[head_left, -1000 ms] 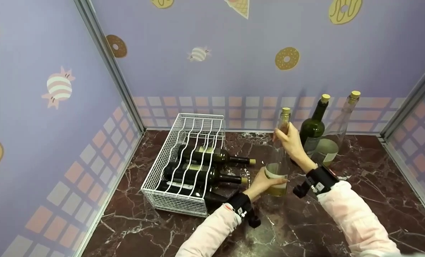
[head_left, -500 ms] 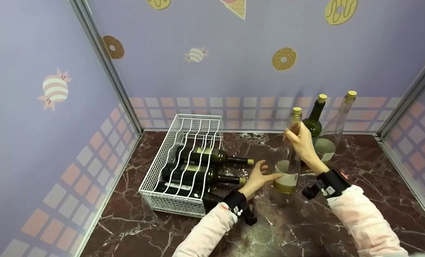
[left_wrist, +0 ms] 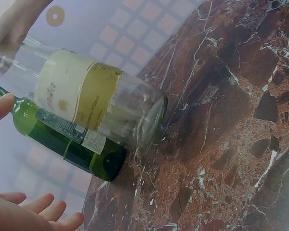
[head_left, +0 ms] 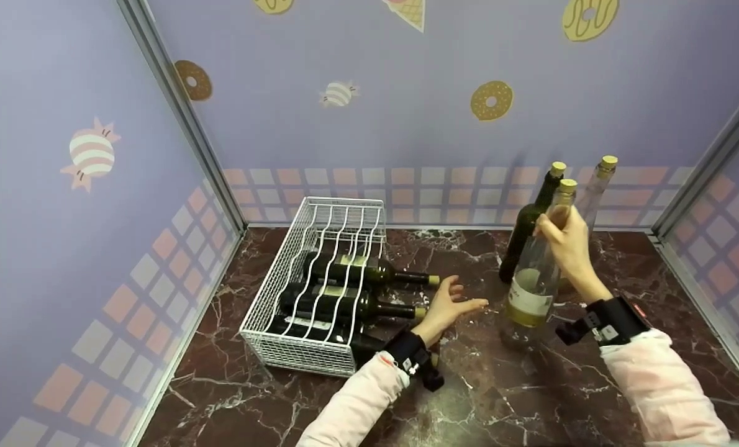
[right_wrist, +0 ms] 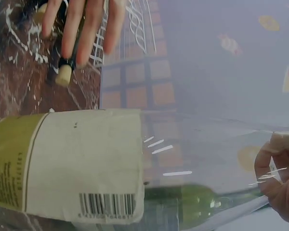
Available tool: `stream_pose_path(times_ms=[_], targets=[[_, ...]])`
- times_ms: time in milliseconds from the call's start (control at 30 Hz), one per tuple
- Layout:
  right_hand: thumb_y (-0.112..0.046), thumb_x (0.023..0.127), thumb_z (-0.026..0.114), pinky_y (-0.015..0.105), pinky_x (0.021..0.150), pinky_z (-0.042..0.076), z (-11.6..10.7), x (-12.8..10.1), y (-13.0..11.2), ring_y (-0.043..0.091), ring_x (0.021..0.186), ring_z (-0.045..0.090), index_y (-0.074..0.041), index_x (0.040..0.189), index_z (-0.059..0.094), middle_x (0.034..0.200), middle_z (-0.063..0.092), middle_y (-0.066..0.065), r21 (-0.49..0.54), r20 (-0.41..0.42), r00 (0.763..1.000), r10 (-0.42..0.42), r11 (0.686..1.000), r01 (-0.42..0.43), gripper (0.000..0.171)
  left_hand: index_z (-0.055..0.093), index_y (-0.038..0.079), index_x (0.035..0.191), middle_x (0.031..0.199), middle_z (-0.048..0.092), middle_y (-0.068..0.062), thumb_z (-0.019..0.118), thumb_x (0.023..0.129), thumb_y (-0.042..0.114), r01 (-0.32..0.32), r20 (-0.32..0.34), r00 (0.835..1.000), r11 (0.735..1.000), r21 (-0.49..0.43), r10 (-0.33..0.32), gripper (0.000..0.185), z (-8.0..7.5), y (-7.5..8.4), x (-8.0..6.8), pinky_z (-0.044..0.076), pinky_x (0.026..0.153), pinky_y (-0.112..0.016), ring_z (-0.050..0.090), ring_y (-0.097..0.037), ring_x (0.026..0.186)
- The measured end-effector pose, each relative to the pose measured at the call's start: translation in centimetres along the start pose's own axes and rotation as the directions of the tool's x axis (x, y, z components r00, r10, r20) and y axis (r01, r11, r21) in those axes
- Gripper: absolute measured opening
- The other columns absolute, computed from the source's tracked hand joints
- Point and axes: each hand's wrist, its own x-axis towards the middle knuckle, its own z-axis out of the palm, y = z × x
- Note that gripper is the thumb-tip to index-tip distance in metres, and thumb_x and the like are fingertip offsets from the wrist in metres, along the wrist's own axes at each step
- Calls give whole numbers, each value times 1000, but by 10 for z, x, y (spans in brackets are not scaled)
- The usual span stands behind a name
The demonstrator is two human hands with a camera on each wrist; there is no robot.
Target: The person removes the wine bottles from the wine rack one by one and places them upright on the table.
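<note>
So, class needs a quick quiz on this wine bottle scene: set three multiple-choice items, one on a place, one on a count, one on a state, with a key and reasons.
1. Where does the white wire rack stand?
A. on the marble table's left side
B. at its right edge
C. on the floor

2. How many dark bottles lie in the rack?
A. one
B. three
C. five

3. What is the right hand doing?
A. resting flat on the table
B. gripping the clear bottle's neck
C. holding a cork alone

Key: 1 A, the rack stands near the left wall. 2 B, three dark bottles lie side by side, necks pointing right. 3 B, its fingers wrap the neck below the cork, while the left hand is open, touching no bottle.
</note>
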Motion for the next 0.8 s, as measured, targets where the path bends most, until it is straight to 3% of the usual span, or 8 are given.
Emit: stream_pose_path(times_ms=[433,800], targets=[[5,82,55,14,51,39,-28,0,9,0,53,48,12,85,47,65,50,-2,-124,-118,993,-4,992,-11,11,37,1,131,120,46,-18,77,72,19,-22,17,1000,1000,3,22,73,-6,-2,-2,40,86,-37,42,-37,112],[1,82,54,14,50,37,-46,0,22,-2,53,50,11,85,47,63,51,-5,-142,-191,982,-4,990,-23,13,35,0,132,118,46,-17,77,72,18,-20,22,1000,1000,-13,21,75,-9,-5,-7,40,86,-37,42,-36,111]])
